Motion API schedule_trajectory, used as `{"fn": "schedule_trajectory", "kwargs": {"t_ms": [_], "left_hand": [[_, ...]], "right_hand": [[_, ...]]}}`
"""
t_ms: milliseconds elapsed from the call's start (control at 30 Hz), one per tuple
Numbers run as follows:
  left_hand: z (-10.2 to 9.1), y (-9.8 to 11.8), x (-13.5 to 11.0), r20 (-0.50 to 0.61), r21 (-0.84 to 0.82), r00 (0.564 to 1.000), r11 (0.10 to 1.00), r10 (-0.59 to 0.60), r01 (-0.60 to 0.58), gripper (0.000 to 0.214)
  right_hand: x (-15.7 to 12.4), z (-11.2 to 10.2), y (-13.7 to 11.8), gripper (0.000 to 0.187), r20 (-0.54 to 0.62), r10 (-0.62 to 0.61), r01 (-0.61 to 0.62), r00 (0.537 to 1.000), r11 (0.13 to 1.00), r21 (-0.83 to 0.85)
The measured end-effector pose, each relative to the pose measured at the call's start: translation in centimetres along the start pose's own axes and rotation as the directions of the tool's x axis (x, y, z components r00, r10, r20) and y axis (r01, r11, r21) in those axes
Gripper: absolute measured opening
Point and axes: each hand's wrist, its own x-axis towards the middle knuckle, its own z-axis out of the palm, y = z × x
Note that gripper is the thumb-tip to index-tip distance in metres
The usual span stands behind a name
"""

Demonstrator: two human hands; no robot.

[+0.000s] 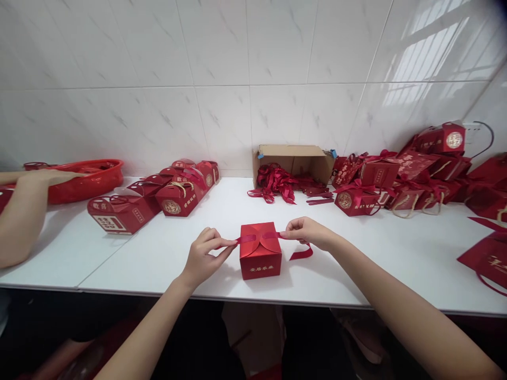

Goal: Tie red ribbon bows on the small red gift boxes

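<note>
A small red gift box (260, 257) with gold lettering stands near the front edge of the white table (166, 248). A red ribbon (258, 237) lies stretched across its petal-shaped top. My left hand (206, 256) pinches the ribbon's left end just beside the box. My right hand (308, 232) pinches the other end on the right side, and a loose tail (301, 254) hangs down from it onto the table.
An open cardboard box (295, 161) spilling red ribbons sits at the back by the tiled wall. Finished red boxes are piled at the right (396, 182) and in a row at the left (158, 195). Another person's arm (19, 211) rests at the far left near a red basin (85, 179).
</note>
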Motion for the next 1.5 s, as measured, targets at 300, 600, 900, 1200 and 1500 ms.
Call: {"fn": "schedule_trajectory", "kwargs": {"t_ms": [300, 600, 900, 1200, 1500], "left_hand": [[-0.9, 2.7, -3.1, -0.134, 0.05, 0.958, 0.964, -0.254, 0.262, 0.009], [0.4, 4.4, -3.3, 0.25, -0.18, 0.677, 0.654, -0.692, 0.735, 0.035], [1.3, 4.4, -0.6, 0.507, -0.828, 0.329, -0.344, -0.797, 0.443, 0.005], [1.4, 4.1, -0.3, 0.37, -0.904, 0.244, -0.287, -0.896, 0.315, 0.012], [-0.1, 4.4, 0.4, 0.045, -0.894, 0.409, 0.146, -0.911, 0.423, 0.026]], "right_hand": [[-3.4, 1.5, 0.6, 0.024, -0.377, -0.271, 0.202, 0.886, 0.956, -0.212], [-4.0, 4.4, 1.7, 0.044, -0.139, -0.009, 0.018, 0.99, 0.998, 0.063], [-2.3, 6.5, 1.8, 0.023, -0.314, 0.15, 0.217, 0.938, 0.453, 0.865], [-1.4, 6.5, 2.6, 0.022, -0.478, 0.128, 0.34, 0.869, 0.547, 0.765], [-2.6, 5.2, 0.8, 0.024, -0.615, 0.093, 0.467, 0.783, 0.566, 0.68]]}}
